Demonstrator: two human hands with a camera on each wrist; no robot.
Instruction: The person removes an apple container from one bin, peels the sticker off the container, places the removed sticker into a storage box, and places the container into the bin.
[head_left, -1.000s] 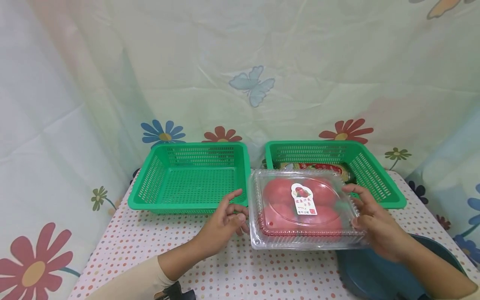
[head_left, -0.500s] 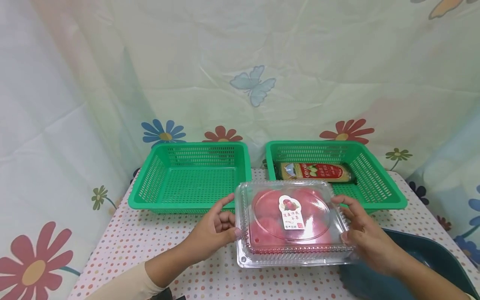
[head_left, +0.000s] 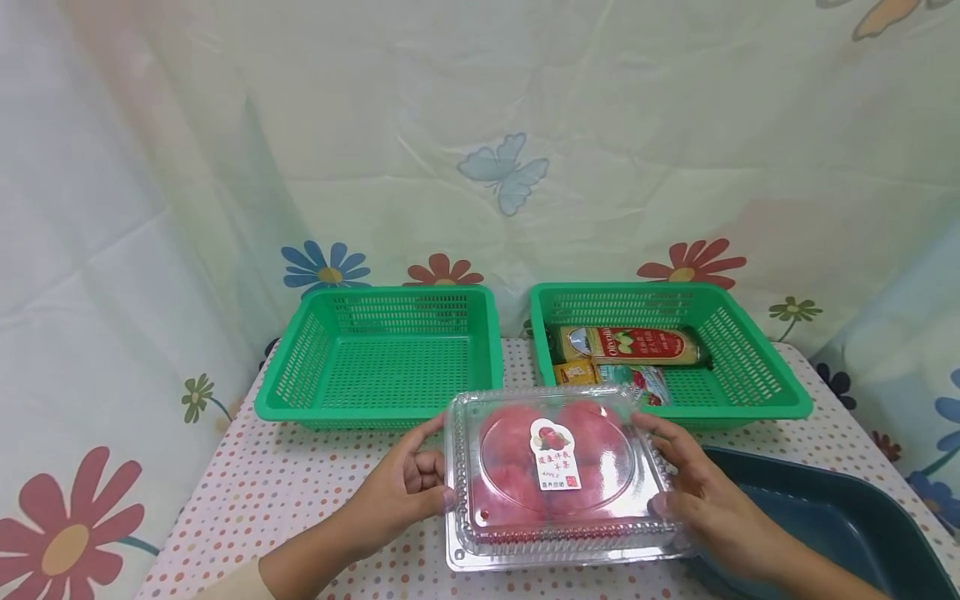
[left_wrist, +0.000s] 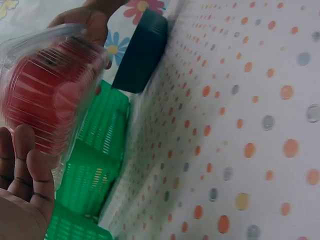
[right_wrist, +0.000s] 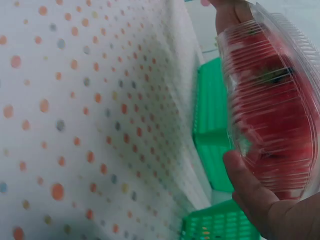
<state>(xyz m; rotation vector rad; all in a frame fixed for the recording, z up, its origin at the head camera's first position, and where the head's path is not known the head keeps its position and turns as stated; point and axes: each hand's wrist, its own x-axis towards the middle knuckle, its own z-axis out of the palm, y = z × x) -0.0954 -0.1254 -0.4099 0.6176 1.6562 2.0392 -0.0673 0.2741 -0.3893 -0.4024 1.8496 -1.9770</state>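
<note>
Between both hands, a clear plastic clamshell box of apples (head_left: 517, 500) is held above the table, its lidded face with a white label turned up. My left hand (head_left: 390, 492) holds its left edge, thumb in front and the fingers partly hidden behind. On the opposite side my right hand (head_left: 712, 504) grips the box, index finger along the side and thumb at the near right. From the left wrist view, the box's underside (left_wrist: 55, 95) shows red fruit through ribbed plastic. The right wrist view shows the right fingers (right_wrist: 250, 185) against the box.
Two green baskets stand at the back. The right basket (head_left: 750, 358) contains a long olive-labelled package (head_left: 637, 344) and small colourful packets (head_left: 577, 372); the left basket (head_left: 390, 375) shows its bare bottom. A dark blue tub (head_left: 810, 500) sits at right on the dotted tablecloth (head_left: 247, 483).
The box has moved left and toward me, away from the right basket, uncovering the packages there. My left hand, apart from it at first, now holds its left edge.
</note>
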